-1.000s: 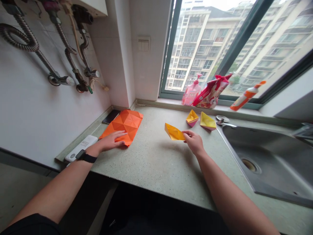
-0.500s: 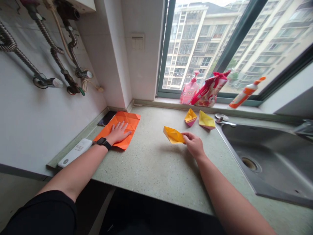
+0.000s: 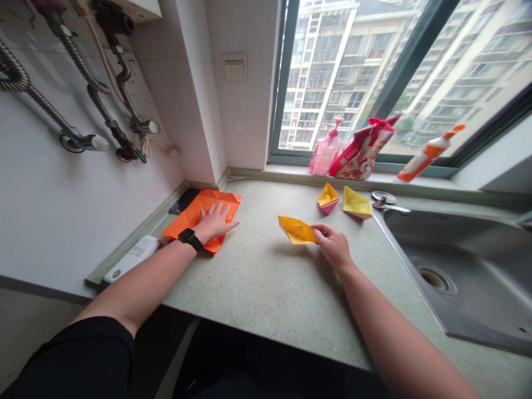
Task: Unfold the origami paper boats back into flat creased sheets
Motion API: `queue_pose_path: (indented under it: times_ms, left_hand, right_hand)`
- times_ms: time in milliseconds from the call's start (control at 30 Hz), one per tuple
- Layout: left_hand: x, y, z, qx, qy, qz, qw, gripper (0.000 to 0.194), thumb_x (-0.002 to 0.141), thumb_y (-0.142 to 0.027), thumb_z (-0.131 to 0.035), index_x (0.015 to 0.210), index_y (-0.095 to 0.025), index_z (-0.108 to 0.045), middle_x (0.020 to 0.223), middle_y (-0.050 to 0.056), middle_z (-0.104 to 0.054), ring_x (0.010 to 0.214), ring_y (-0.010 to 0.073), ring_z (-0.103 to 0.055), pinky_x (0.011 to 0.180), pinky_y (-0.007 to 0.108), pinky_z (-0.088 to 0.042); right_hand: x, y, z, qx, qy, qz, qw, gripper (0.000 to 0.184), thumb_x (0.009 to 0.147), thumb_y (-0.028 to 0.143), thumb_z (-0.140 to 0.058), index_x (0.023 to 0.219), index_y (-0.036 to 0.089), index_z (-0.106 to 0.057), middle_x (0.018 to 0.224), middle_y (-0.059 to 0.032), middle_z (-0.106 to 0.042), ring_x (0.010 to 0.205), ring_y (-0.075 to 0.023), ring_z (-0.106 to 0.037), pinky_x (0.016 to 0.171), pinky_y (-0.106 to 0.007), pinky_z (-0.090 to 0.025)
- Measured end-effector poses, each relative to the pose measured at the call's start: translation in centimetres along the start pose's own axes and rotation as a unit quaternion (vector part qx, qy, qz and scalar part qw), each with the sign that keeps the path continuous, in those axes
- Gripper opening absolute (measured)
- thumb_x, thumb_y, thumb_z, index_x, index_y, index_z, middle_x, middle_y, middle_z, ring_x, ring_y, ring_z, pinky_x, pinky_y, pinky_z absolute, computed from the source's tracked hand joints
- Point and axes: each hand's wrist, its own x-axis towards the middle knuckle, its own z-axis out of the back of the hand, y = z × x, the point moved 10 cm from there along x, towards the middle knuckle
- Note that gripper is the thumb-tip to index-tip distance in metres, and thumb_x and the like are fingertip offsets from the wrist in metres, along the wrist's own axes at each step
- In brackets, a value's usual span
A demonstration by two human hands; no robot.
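A yellow-orange paper boat (image 3: 296,230) is pinched at its right end by my right hand (image 3: 332,244), held just above the counter. My left hand (image 3: 213,223), with a black watch at the wrist, is over the creased orange paper (image 3: 187,219), fingers spread; whether it touches the sheet I cannot tell. Behind the held boat stand two more folded boats: an orange one with a pink underside (image 3: 328,198) and a yellow one (image 3: 356,203).
A dark phone (image 3: 184,200) lies partly under the orange paper, and a white device (image 3: 132,259) sits near the counter's left edge. To the right is a steel sink (image 3: 415,266). A pink pump bottle (image 3: 325,152), a red bag (image 3: 366,148) and an orange-white bottle (image 3: 430,155) line the windowsill.
My left hand has slid right across the orange paper toward its right edge. My right hand still holds the paper boat in nearly the same place. The view has turned slightly.
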Motion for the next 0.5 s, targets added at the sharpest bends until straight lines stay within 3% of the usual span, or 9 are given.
queue_pose_path:
  times_ms: [200,500]
  left_hand:
    - [0.7,-0.6,-0.7,0.007,-0.001,0.057,0.998,0.077,0.106,-0.057,-0.034,0.174,-0.021,-0.028,0.182,0.021,-0.017,0.166,0.0519,-0.017,0.123,0.082,-0.019]
    - [0.4,-1.6,-0.5,0.001,-0.024,0.038,0.999,0.066,0.106,-0.038,-0.035,0.169,-0.018,-0.04,0.178,0.021,-0.029,0.163,0.0478,-0.027,0.123,0.079,-0.029]
  right_hand:
    - [-0.1,0.5,0.1,-0.008,0.0,0.015,1.0,0.039,0.083,0.047,-0.056,0.091,0.021,-0.084,0.088,-0.0085,-0.082,0.076,-0.0241,-0.072,0.074,-0.036,-0.057]
    - [-0.2,0.9,0.1,0.0,0.004,0.025,1.0,0.039,0.084,0.047,-0.056,0.091,0.021,-0.083,0.088,-0.009,-0.082,0.075,-0.0246,-0.072,0.075,-0.038,-0.056]
